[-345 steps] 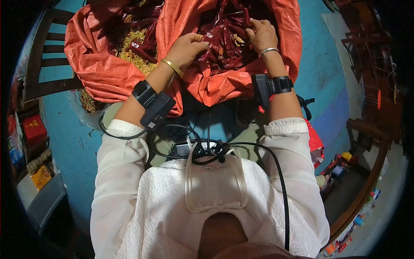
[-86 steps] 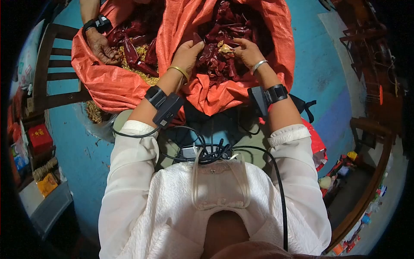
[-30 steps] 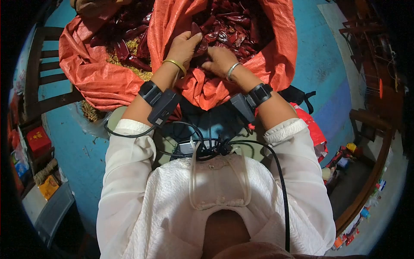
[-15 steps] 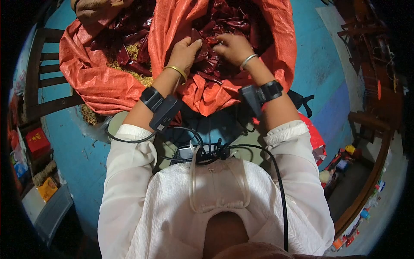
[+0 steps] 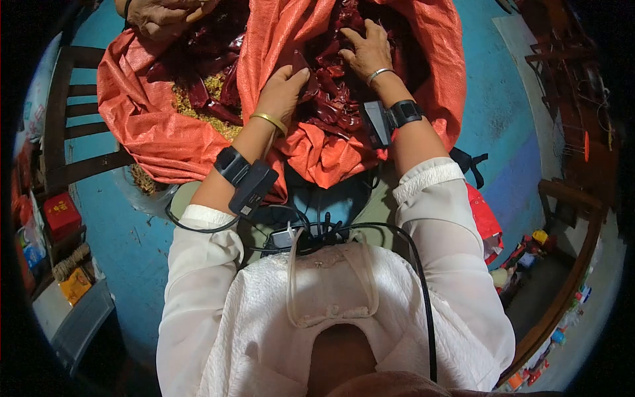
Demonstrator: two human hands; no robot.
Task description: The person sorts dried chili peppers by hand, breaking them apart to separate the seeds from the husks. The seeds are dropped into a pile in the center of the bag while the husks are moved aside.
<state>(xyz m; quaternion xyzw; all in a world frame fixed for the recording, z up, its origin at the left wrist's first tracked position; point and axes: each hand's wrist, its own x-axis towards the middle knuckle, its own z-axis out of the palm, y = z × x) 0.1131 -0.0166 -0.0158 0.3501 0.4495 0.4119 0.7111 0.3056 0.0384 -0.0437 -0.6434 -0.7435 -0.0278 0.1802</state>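
My left hand [image 5: 281,92] is closed, with a dark dried red chili pepper [image 5: 300,64] pinched at its thumb and fingers. To its right, my right hand [image 5: 369,55] has its fingers apart over the heap of dried chilies [image 5: 331,99]; its fingertips reach down at the heap, and I see nothing held in them. This heap lies inside an orange-red woven sack [image 5: 440,73] whose mouth is rolled open. More dried chilies [image 5: 195,89] and yellow seeds [image 5: 221,119] lie in the sack opening on the left.
Another person's hand [image 5: 159,18] is over the left opening. A dark wooden chair [image 5: 56,126] stands at the left on the blue floor [image 5: 119,231]. Black cables [image 5: 423,284] run across my lap. A wooden frame [image 5: 589,245] is at the right.
My right hand has moved up and away from my left hand, and its fingers have spread. My left hand stays nearly in place with the chili. The other person's hand shows more.
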